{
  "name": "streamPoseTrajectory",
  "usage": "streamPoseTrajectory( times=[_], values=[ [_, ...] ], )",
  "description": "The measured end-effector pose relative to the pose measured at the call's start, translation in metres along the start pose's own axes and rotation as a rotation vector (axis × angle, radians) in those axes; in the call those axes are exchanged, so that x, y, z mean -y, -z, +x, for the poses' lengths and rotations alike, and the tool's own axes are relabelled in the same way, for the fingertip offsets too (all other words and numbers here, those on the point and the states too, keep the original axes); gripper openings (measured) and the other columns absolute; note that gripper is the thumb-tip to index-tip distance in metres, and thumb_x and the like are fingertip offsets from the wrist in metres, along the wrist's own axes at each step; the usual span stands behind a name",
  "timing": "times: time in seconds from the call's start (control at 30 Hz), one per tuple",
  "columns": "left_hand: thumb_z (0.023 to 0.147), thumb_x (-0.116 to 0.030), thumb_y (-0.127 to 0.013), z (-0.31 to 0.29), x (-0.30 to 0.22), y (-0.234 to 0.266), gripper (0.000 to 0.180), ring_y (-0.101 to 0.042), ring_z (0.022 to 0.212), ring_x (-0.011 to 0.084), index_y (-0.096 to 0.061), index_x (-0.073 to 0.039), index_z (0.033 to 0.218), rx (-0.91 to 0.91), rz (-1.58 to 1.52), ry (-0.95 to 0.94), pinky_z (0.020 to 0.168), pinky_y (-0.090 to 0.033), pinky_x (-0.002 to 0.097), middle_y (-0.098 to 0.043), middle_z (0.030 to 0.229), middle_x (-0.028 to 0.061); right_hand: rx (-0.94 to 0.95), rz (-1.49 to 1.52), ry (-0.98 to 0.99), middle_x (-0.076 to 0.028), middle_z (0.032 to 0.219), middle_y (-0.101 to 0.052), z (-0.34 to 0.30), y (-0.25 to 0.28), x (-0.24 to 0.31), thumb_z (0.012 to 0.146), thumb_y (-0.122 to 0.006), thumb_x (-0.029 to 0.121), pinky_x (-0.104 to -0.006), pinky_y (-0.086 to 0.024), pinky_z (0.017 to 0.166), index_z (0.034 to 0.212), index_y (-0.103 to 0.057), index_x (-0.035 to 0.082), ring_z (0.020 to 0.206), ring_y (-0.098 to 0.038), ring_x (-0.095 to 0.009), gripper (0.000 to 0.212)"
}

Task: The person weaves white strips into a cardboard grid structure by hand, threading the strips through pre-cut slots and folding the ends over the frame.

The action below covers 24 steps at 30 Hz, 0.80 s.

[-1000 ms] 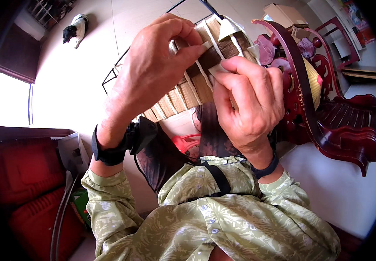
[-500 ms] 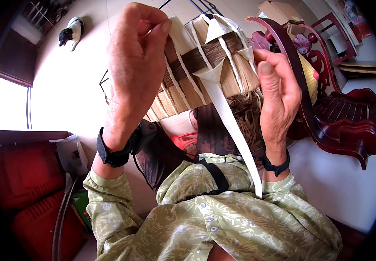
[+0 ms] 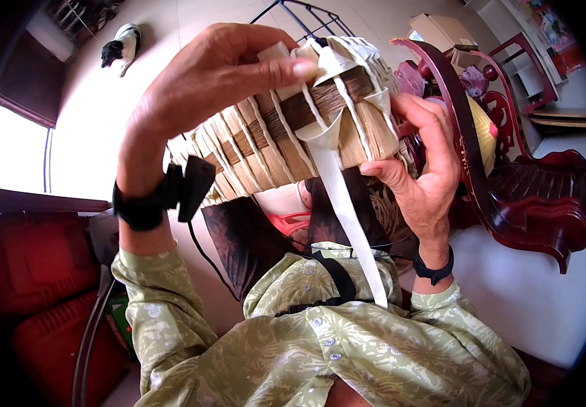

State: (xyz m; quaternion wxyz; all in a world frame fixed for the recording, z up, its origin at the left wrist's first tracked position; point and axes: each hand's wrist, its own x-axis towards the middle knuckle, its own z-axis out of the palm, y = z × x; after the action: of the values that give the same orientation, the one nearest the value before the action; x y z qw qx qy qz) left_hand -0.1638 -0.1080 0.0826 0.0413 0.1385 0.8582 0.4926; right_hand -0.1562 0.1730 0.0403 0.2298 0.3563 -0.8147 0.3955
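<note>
A tan panel (image 3: pixel 266 163) slants lengthwise from near left to far right. The left hand (image 3: pixel 211 80) pinches its far edge; the right hand's fingers, nearer the dangling white strip (image 3: pixel 347 210), grip its right end. The right hand (image 3: pixel 432 159) is bare.

No lettering, number or sign can be read anywhere in view. The colourful surface (image 3: pixel 556 34) at the far right is too blurred to make out, and any print on the cardboard box (image 3: pixel 439 31), also far right, is too small to read.
</note>
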Motion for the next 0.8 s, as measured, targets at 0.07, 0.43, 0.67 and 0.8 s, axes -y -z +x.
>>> streamPoseTrajectory(
  times=[0.07,0.43,0.67,0.8],
  values=[
    [0.094,-0.031,-0.073,0.007,0.006,0.014,0.041,-0.066,0.090,0.0102,-0.068,-0.001,0.120,0.131,-0.171,-0.093,0.085,-0.054,0.0264,-0.072,0.098,0.0039,-0.019,0.003,0.041,-0.014,0.114,-0.064,0.002,-0.005,-0.007,0.074,-0.083,0.047,-0.0411,-0.048,0.091,0.119,-0.063,0.000,0.103,-0.059,-0.032,0.068],
    [0.097,-0.024,-0.068,0.030,0.046,0.021,0.031,-0.059,0.074,0.0057,-0.070,0.002,0.116,-0.489,-0.126,-0.040,0.067,-0.047,0.0211,-0.071,0.088,0.0032,-0.232,-0.092,-0.042,-0.009,0.104,-0.066,0.042,0.009,-0.023,0.086,-0.079,0.018,-0.0300,-0.048,0.071,0.110,-0.068,0.001,0.088,-0.062,-0.021,0.032],
    [0.096,-0.022,-0.069,0.013,0.029,0.031,0.027,-0.058,0.077,0.0059,-0.072,0.000,0.111,-0.754,-0.369,-0.119,0.063,-0.045,0.0214,-0.068,0.088,0.0002,-0.031,0.122,-0.050,-0.011,0.094,-0.067,0.010,-0.009,0.001,0.084,-0.073,0.002,-0.0365,-0.051,0.075,0.095,-0.068,0.002,0.088,-0.064,-0.027,0.012],
    [0.101,-0.027,-0.064,-0.013,0.022,0.028,0.027,-0.058,0.070,0.0035,-0.068,-0.005,0.117,-0.810,-0.568,-0.029,0.056,-0.043,0.0166,-0.066,0.087,-0.0019,-0.317,-0.175,0.238,-0.008,0.103,-0.065,0.004,-0.006,0.029,0.079,-0.077,0.005,-0.0432,-0.045,0.087,0.096,-0.069,0.006,0.096,-0.060,-0.030,0.019]
  ],
)
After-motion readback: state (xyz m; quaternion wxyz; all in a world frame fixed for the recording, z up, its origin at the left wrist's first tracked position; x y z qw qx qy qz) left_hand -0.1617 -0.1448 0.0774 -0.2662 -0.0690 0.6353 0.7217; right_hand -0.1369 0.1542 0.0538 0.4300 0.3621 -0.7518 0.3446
